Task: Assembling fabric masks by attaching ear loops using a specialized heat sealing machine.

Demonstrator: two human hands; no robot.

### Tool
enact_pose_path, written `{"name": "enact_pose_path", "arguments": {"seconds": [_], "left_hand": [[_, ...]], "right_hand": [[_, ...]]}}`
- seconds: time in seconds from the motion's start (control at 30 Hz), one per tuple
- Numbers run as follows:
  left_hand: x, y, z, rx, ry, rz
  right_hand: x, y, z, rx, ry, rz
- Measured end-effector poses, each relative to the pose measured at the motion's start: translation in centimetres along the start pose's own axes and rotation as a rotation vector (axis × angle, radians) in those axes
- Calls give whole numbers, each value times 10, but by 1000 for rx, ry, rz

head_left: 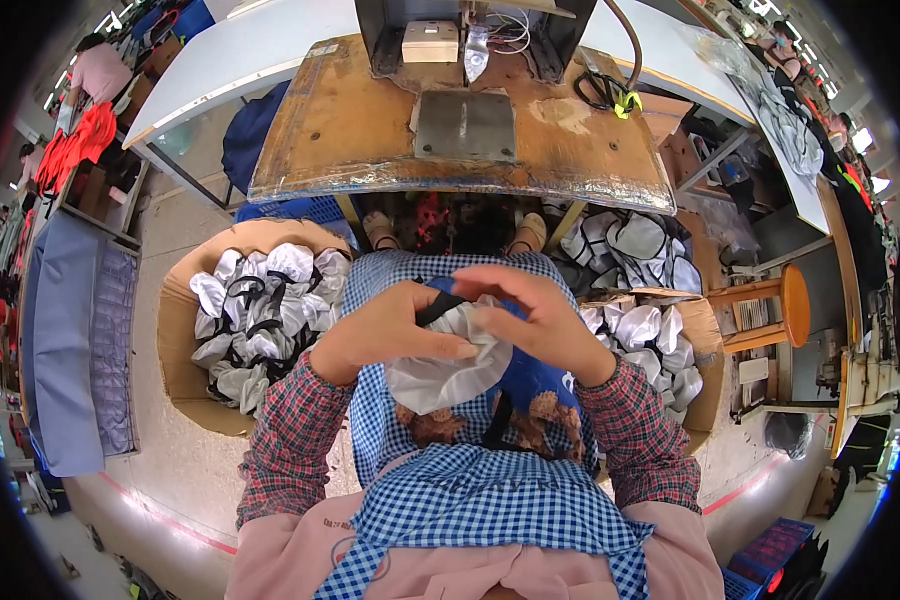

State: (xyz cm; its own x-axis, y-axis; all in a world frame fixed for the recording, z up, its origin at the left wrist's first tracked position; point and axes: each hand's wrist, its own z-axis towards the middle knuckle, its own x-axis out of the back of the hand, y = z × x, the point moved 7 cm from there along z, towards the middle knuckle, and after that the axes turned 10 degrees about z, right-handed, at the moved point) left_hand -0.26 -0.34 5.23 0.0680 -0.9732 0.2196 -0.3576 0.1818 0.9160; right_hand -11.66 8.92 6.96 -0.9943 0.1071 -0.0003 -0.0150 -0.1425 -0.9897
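Note:
Over my lap I hold a thin white fabric piece (448, 378) with a black band (440, 306) along its upper edge. My left hand (385, 325) grips its left side, the thumb lying across the white cloth. Curved around the upper right side is my right hand (545, 318), its thumb against the cloth and its fingers arched over the top. Part of the piece is hidden behind both hands. Beneath it, a blue and white checked apron (480, 500) and a dark blue cloth with brown patches cover my lap.
Ahead stands a worn wooden workbench (340, 120) with a metal plate (464, 125) and a switch box (430, 42). An open carton (185, 330) of similar white pieces sits on my left, another carton (705, 345) on my right. A round wooden stool (795, 305) stands farther right.

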Motion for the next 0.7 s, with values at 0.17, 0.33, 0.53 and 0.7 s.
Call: {"name": "enact_pose_path", "arguments": {"seconds": [0.17,0.33,0.53,0.7], "left_hand": [[10,1,2,-28,223,354],[10,17,-10,-161,518,430],[9,0,2,-116,145,357],[0,-3,15,-46,-93,423]], "right_hand": [[-2,34,-2,-75,158,74],[-7,59,-11,-104,325,287],[-4,25,-8,-100,50,-149],[-20,-28,-8,512,-220,-856]]}}
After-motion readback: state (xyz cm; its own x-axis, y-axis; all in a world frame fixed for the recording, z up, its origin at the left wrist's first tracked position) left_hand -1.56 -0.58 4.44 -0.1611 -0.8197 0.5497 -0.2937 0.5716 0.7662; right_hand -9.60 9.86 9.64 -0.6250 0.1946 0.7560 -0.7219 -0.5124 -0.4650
